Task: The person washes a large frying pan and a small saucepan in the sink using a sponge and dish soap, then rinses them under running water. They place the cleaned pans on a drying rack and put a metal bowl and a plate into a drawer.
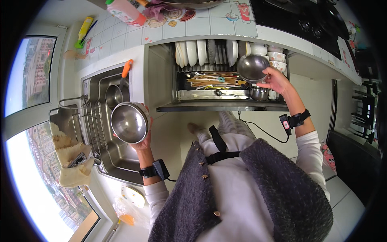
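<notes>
My left hand (145,137) holds a stack of nested stainless steel bowls (128,122) over the sink's edge, mouths facing up. My right hand (275,81) grips the rim of another stainless steel bowl (252,66) above the right part of an open pull-out drawer (220,107). White plates (191,53) stand on edge in the drawer's back rack. Patterned bowls (277,57) are stacked at its right end. Chopsticks (213,81) lie in a black tray, and a metal ladle or spoon (222,93) lies in front of them. Below the right bowl is a metal container (259,93).
The steel sink (121,161) at left holds a small pan with an orange handle (127,68). A cloth (71,163) hangs by the window. On the counter are a pink bottle (127,13), a frying pan (193,3) and a black cooktop (302,27).
</notes>
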Demonstrator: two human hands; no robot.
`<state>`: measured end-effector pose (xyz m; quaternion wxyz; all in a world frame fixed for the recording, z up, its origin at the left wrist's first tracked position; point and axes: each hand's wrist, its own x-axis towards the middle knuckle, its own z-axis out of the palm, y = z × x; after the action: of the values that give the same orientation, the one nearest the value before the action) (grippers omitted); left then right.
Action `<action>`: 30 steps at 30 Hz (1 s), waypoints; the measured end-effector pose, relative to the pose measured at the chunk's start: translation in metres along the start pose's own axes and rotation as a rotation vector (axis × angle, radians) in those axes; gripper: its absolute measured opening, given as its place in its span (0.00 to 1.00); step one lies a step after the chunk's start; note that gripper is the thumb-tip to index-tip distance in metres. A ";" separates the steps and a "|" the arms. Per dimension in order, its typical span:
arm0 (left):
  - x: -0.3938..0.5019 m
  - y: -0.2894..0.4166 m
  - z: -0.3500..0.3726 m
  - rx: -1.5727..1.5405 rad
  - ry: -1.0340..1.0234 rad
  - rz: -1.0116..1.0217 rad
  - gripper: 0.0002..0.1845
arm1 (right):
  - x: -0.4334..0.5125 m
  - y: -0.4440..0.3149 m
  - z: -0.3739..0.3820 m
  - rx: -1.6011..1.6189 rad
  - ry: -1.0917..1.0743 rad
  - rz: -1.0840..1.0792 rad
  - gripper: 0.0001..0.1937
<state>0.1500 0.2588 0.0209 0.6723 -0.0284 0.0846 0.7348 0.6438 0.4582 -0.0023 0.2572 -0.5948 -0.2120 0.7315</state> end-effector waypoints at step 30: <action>0.056 -0.073 0.004 0.237 0.314 0.079 0.38 | 0.162 0.098 -0.115 0.404 0.458 0.335 0.20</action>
<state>0.2171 0.3202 0.0100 0.6200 -0.0599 0.2754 0.7322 0.7184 0.4842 -0.2095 0.2872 -0.7071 0.1010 0.6382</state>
